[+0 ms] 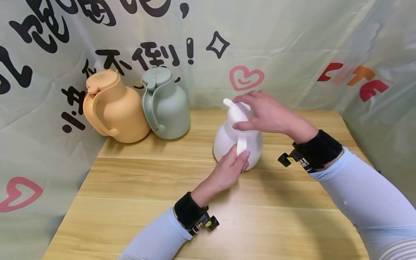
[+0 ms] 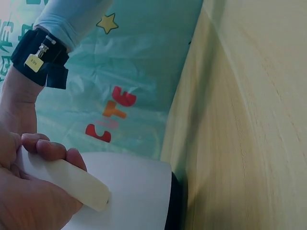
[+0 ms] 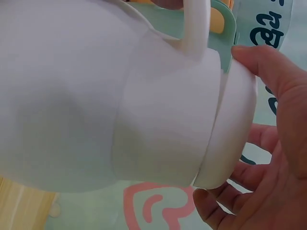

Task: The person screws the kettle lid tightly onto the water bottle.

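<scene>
A white thermos jug (image 1: pixel 223 144) stands on the table, its handle toward me. My left hand (image 1: pixel 227 169) grips the white handle (image 2: pixel 67 179), thumb and fingers wrapped round it. From above, my right hand (image 1: pixel 268 113) holds the white lid (image 1: pixel 239 112) with thumb and fingers on opposite sides of its rim. In the right wrist view the lid (image 3: pixel 230 127) sits slightly tilted on the neck, with a thin wedge of gap on the handle side. A small white tab (image 1: pixel 228 103) sticks out past the lid. The jug's mouth is hidden.
A peach jug (image 1: pixel 130 115) and a grey-green jug (image 1: pixel 173 112) stand side by side at the back left of the wooden table (image 1: pixel 146 216). Printed cloth (image 1: pixel 286 54) hangs behind the table and along its sides.
</scene>
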`<state>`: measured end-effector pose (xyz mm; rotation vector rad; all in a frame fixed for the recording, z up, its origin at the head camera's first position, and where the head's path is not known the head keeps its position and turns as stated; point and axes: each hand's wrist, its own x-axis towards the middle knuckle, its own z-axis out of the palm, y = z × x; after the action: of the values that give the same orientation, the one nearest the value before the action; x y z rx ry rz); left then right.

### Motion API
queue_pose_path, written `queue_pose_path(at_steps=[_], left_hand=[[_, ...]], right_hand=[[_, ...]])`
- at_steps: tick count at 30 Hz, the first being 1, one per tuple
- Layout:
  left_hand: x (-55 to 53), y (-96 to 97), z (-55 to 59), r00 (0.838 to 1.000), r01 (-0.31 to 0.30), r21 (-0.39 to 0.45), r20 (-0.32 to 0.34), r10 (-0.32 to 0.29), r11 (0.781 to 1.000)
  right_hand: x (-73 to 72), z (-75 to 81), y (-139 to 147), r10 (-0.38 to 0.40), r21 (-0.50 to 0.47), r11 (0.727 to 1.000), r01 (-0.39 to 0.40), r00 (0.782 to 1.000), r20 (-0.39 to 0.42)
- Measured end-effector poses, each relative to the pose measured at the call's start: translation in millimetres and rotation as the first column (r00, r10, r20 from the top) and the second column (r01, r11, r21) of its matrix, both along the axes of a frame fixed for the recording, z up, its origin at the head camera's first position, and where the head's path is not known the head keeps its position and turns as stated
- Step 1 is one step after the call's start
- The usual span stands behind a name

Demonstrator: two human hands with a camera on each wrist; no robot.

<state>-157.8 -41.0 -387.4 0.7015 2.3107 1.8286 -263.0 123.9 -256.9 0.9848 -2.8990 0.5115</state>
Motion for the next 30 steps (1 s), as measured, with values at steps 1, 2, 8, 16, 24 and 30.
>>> queue_pose_path(at_steps=[1,2,8,16,24,30], left_hand=[[0.2,0.3,-0.4,1.0,-0.002,-0.001,0.002,0.002,1.0],[0.5,0.6,-0.6,1.0,-0.003,-0.002,0.003,0.003,1.0],[0.6,2.3,0.3,1.0,-0.018,-0.001,-0.006,0.018,1.0],[-2.2,5.4,0.6,0.999,-0.026,0.027,0.046,0.025,0.999],[-7.3,8.3,-2.5,0.983,0.056,0.196,0.16,-0.089,0.979],[-5.5,12.8,-2.3,0.989,0.098,0.16,0.097,-0.115,0.982]], right_hand=[[0.2,-0.5,-0.2,-0.001,0.004,1.0,0.001,1.0,-0.001],[0.6,-0.7,-0.3,-0.003,0.009,1.0,0.003,1.0,0.0],[1.8,-0.6,-0.6,-0.03,0.047,0.998,0.029,1.0,0.009],[2.4,-1.9,-1.1,-0.086,0.111,0.99,0.084,0.996,0.01],[4.7,-2.1,-3.4,-0.15,0.153,0.977,0.15,0.989,-0.017],[9.3,3.5,2.6,-0.107,0.131,0.986,0.102,0.994,0.037]])
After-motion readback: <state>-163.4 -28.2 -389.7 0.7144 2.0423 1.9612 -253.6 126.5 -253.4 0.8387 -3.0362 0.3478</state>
